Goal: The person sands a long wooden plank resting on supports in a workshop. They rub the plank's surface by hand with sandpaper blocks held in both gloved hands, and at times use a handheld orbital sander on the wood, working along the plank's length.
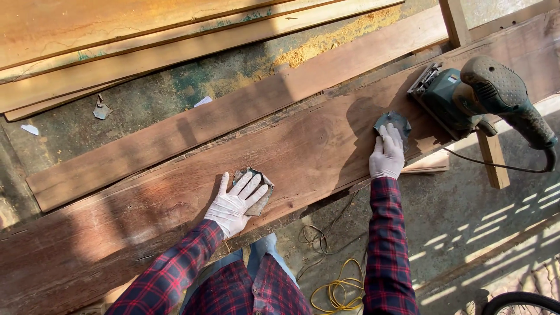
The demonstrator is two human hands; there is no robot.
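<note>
A long dark wooden plank [175, 175] runs diagonally in front of me. My left hand [236, 201], in a white glove, lies flat with fingers spread on a grey piece of sandpaper [261, 195] pressed against the plank. My right hand [387, 153], also gloved, presses a second dark piece of sandpaper [394, 121] onto the plank further right. Both sleeves are red and dark plaid. A green and black electric sander [478, 96] rests on the plank just right of my right hand.
A second, narrower plank [233, 111] lies behind the first. Pale boards [116, 52] are stacked at the top left, with sawdust [326, 35] beside them. The sander's black cord [496, 166] and a yellow cord [338, 289] trail over the concrete floor. A wheel [522, 303] shows bottom right.
</note>
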